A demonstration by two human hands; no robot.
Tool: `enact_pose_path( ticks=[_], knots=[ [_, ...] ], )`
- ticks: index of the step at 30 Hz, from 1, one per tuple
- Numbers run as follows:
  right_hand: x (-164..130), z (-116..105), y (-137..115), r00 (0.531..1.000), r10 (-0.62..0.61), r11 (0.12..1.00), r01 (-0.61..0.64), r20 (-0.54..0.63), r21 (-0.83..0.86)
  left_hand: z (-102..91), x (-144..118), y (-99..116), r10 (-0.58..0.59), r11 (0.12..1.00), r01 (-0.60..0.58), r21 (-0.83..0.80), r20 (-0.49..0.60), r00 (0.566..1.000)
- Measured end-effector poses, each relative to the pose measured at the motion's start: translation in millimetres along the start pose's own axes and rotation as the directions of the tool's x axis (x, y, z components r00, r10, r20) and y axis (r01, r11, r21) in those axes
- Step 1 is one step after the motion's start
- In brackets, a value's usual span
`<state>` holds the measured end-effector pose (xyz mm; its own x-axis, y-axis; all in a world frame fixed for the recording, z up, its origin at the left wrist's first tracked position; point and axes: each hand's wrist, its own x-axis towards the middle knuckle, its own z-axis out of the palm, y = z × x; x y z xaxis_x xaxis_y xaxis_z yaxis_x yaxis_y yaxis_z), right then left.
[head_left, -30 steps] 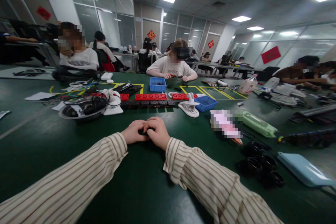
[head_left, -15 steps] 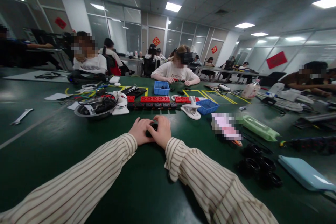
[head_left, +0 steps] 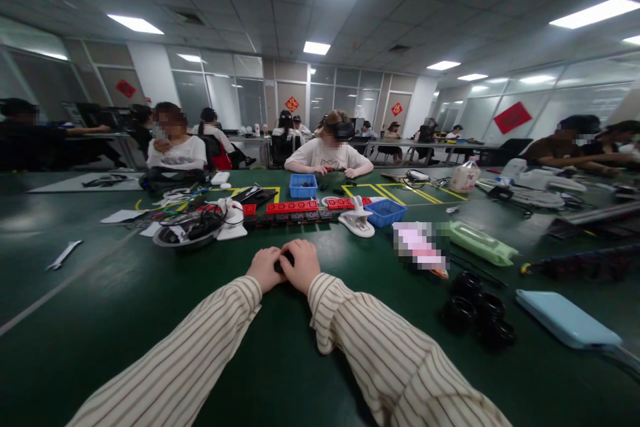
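My left hand [head_left: 266, 269] and my right hand [head_left: 303, 265] rest together over the green table [head_left: 280, 360], with curved fingers closed around a small black object [head_left: 279, 267]. Only a bit of its dark surface shows between my thumbs and fingers, so I cannot make out its kind. Beyond my hands runs a row of red and black socket strips [head_left: 293, 207]. A white clip-on stand [head_left: 358, 219] is just to the right of that row. On the right of the table sit several black round ring-like parts [head_left: 461, 312].
Blue bins [head_left: 303, 185] stand near the far side. A bowl of black cables [head_left: 183, 232] and a wrench [head_left: 64, 255] lie left. To the right are a green packet [head_left: 480, 243] and a light-blue case [head_left: 567, 320]. A co-worker [head_left: 327, 150] sits opposite, handling small parts.
My view has tilted up and shifted slightly, so the scene sits lower in the picture. My hands stay around the black object, now covering more of it.
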<state>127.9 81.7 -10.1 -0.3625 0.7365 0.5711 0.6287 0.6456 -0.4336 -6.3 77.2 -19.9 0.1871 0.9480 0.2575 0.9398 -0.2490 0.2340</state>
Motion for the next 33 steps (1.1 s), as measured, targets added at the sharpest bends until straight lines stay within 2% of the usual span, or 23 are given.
enact_pose_path(
  ticks=[4,8,12,16,20,25,30,33],
  knots=[
    [-7,-9,-4,0.997,-0.070,0.995,0.066,0.042,0.076,2.2,2,-8,0.064,0.994,-0.062,-0.095,0.018,0.998],
    [-10,-10,-6,0.995,-0.095,0.991,0.094,0.006,0.098,0.6,0,-5,0.035,0.996,-0.032,-0.083,0.029,0.999],
    [-9,-5,-3,0.997,-0.014,0.997,0.020,-0.078,0.078,-5.4,-7,6,-0.049,0.999,0.049,0.023,-0.011,0.999],
    [-6,0,1,0.992,0.083,0.996,-0.080,-0.092,0.038,-12.1,-11,19,-0.006,0.991,0.016,0.132,-0.083,0.997],
    [-4,3,3,0.988,0.135,0.991,-0.134,-0.079,0.010,-11.9,-9,22,0.020,0.983,-0.009,0.185,-0.056,0.998],
    [-2,2,5,0.995,0.096,0.993,-0.094,-0.029,0.066,-0.8,-2,7,-0.020,0.999,0.021,0.038,-0.010,1.000],
    [-1,-3,5,1.000,-0.025,0.984,0.023,0.007,0.174,10.1,3,-12,0.091,0.985,-0.094,-0.143,-0.028,0.995],
    [-3,-4,5,0.996,-0.078,0.973,0.069,0.033,0.219,14.4,5,-19,0.150,0.968,-0.154,-0.200,-0.033,0.988]
  ],
)
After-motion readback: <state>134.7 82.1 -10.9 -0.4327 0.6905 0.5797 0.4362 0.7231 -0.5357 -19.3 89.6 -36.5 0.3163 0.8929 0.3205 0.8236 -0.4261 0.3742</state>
